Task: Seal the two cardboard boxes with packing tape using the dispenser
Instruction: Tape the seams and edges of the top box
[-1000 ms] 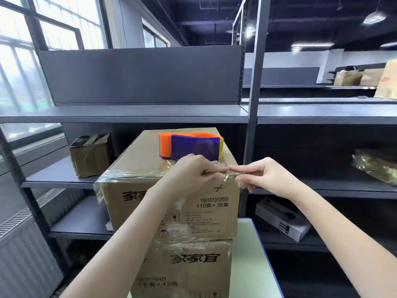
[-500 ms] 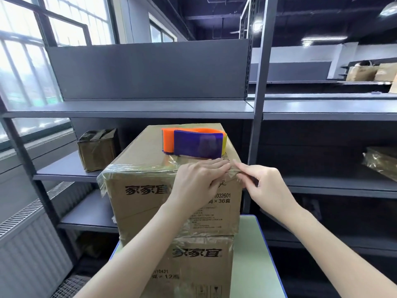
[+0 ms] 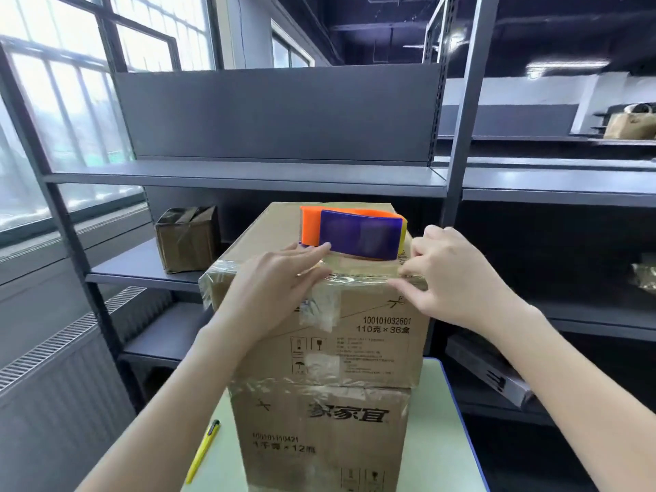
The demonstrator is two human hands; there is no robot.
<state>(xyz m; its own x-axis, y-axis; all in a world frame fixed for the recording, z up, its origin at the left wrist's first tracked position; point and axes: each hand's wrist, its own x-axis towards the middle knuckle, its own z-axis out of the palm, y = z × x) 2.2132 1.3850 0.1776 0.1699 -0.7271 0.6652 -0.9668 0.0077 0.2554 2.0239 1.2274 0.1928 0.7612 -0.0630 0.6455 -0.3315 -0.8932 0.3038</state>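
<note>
Dispenser [image 3: 359, 236] sits atop upper box [image 3: 376, 335], beyond left hand [image 3: 273, 289] fingers [image 3: 314, 251]; right hand [image 3: 458, 278] pinches tape [image 3: 365, 278].

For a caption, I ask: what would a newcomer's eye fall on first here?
First the bright orange and purple tape dispenser, lying on top of the upper cardboard box, which stands on a lower box. Next the two hands at the upper box's front top edge: the left hand presses flat on the clear tape, the right hand pinches it near the right corner.
</note>
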